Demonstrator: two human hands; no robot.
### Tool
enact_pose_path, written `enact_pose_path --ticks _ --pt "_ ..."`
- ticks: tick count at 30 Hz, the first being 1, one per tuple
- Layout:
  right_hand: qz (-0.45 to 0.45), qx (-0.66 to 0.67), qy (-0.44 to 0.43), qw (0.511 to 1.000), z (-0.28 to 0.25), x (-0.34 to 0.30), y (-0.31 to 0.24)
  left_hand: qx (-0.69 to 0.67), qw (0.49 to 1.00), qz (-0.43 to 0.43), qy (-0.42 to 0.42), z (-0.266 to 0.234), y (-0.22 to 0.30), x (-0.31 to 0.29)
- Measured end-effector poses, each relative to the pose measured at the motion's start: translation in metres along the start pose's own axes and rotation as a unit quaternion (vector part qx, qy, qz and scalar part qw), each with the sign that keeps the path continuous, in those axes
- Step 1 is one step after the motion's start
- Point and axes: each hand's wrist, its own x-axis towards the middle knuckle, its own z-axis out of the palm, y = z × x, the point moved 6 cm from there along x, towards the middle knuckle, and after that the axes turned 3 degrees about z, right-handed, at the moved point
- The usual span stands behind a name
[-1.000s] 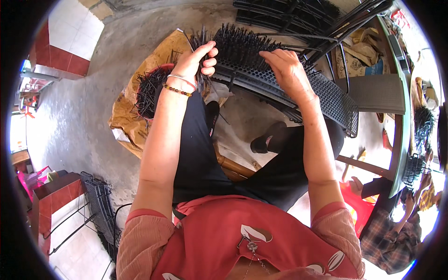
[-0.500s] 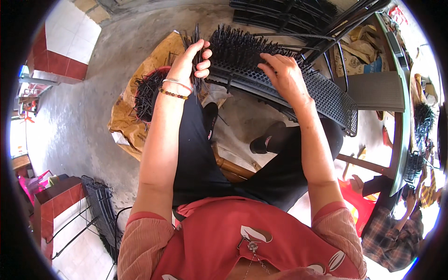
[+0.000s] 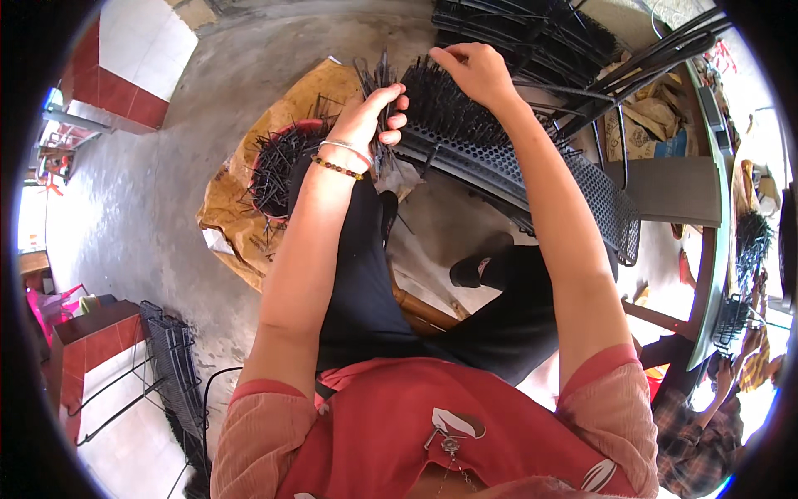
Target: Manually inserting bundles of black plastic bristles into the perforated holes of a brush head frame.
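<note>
The left hand (image 3: pixel 366 121) clamps thin dark sticks (image 3: pixel 380 75), probably light and stiff, best held mid-length; the right hand (image 3: pixel 482 76) bunches its fingers, gripping what, I cannot tell.

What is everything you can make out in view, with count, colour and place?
Loose strips: several, dark, in the left hand
Standing strips: many, black, on the holed panel
Holed panel: one, dark grey, ahead of the knees
Bowl: one, red, left of the knees, full of dark strips
Paper sack: one, tan, under the bowl
Grey board: one, right
Table: one, green-topped, far right
Pink bag: one, far left
Plaid shirt: one, dark, lower right, on another person
Bracelets: two, beaded brown and pale, left wrist
Apron: one, red, on the wearer
Left hand: one, around the loose strips
Right hand: one, above the standing strips in the picture; grip unclear
</note>
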Motion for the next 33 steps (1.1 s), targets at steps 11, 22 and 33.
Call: enact_pose_path --ticks 11,22,33 --pt "0.147 0.293 -0.006 0.945 0.005 0.013 0.015 0.034 0.997 -0.022 -0.060 0.022 0.001 -0.008" --pt "0.112 0.230 0.189 0.948 -0.145 -0.118 0.055 0.092 0.952 -0.134 -0.259 0.090 -0.043 -0.057" --pt "0.106 0.186 0.199 0.956 -0.114 -0.131 0.086 0.123 0.931 -0.277 -0.202 0.093 -0.148 -0.070"
